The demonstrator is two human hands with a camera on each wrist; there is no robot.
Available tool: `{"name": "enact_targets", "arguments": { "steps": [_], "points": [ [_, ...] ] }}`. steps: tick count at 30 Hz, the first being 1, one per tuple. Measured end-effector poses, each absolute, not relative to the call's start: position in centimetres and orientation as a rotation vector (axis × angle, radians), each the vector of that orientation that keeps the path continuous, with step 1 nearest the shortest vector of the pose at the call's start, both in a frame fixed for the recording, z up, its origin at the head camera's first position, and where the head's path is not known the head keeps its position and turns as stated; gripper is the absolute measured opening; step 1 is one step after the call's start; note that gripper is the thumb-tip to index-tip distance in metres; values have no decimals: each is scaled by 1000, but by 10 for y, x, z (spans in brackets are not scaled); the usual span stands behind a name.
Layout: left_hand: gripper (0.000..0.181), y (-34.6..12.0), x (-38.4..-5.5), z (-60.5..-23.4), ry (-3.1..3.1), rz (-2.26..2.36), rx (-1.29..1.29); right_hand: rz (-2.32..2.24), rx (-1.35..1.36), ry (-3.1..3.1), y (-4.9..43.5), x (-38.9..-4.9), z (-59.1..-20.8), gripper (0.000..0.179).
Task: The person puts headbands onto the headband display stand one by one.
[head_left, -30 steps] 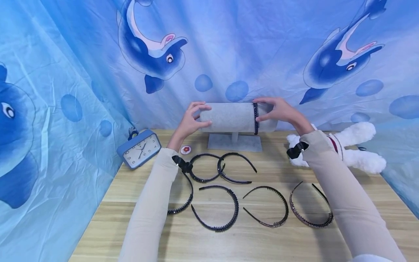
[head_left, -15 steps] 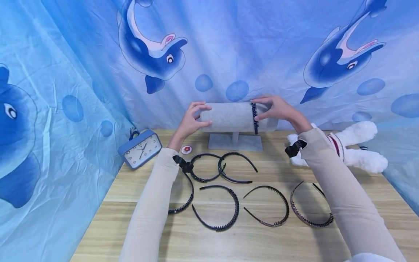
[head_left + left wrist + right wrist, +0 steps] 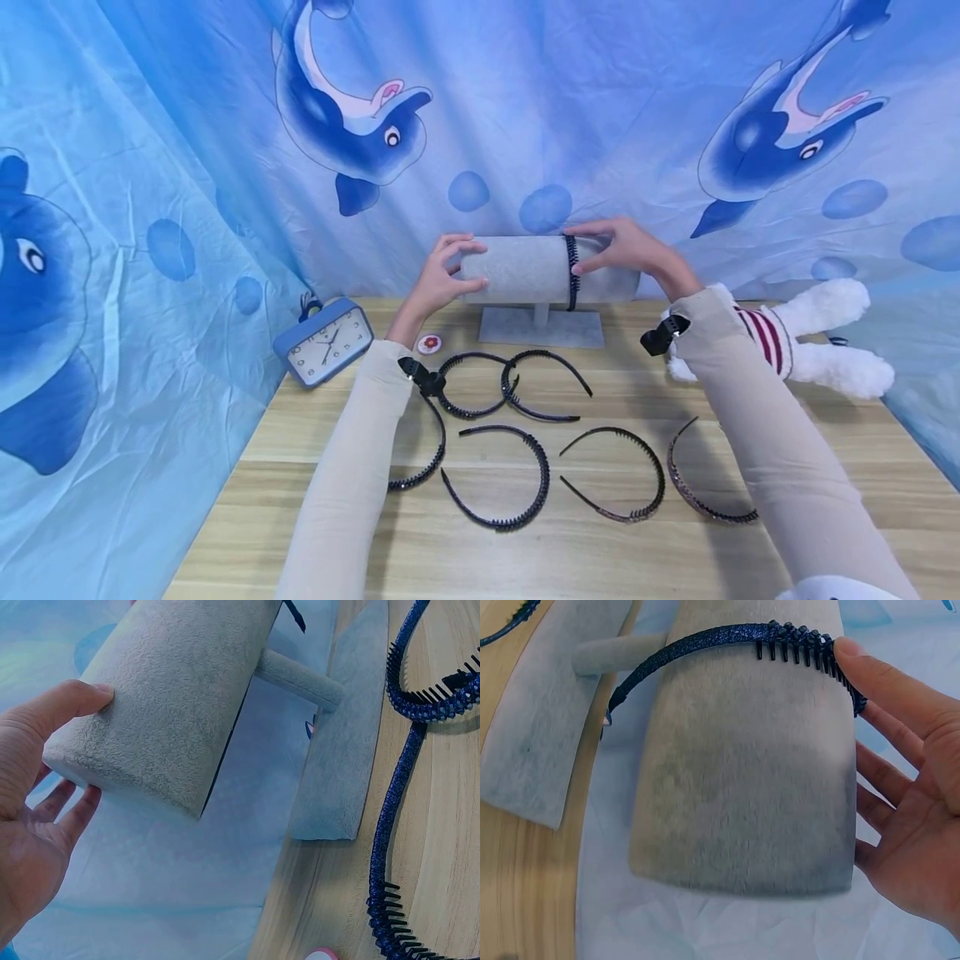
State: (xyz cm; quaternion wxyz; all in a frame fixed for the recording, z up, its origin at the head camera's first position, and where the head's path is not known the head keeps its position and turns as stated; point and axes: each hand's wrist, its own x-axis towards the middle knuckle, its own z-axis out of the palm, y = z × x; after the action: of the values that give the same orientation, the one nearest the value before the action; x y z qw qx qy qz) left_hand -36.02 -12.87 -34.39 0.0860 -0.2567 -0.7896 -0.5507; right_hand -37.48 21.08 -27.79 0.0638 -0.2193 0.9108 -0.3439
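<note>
A grey plush-covered T-bar display stand (image 3: 517, 268) has its horizontal roll raised on a short post over a flat base (image 3: 542, 327). My left hand (image 3: 442, 275) holds the roll's left end, its thumb (image 3: 82, 701) on the near side and fingers round the far side. A dark blue toothed headband (image 3: 573, 287) sits around the roll, right of the middle. My right hand (image 3: 630, 248) pinches this headband, thumb at its toothed part in the right wrist view, other fingers behind the roll. One tip of the headband (image 3: 727, 634) sticks out below the roll.
Several loose headbands (image 3: 543, 479) lie on the wooden table (image 3: 585, 558), two of them overlapping (image 3: 525, 354). A blue alarm clock (image 3: 324, 343) and a round flower badge (image 3: 429, 344) stand left. A white plush toy (image 3: 832, 379) lies right. Blue dolphin-print cloth (image 3: 600, 100) hangs behind.
My right hand has slid the headband leftward along the roll, toward its middle. My left hand keeps its hold on the left end.
</note>
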Motion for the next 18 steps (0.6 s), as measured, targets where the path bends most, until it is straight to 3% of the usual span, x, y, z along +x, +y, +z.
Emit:
{"name": "enact_targets", "arguments": {
  "steps": [3, 13, 18],
  "points": [
    [52, -130, -371, -353, -2352, -1634, -753, -1047, -658, 2740, 205, -377, -278, 74],
    [51, -128, -348, -332, -2370, -1656, -743, -979, -728, 2766, 173, -384, -276, 73],
    [53, -127, -358, -341, -2368, -1667, -728, -950, -790, 2795, 159, -388, -279, 71]
  ]
}}
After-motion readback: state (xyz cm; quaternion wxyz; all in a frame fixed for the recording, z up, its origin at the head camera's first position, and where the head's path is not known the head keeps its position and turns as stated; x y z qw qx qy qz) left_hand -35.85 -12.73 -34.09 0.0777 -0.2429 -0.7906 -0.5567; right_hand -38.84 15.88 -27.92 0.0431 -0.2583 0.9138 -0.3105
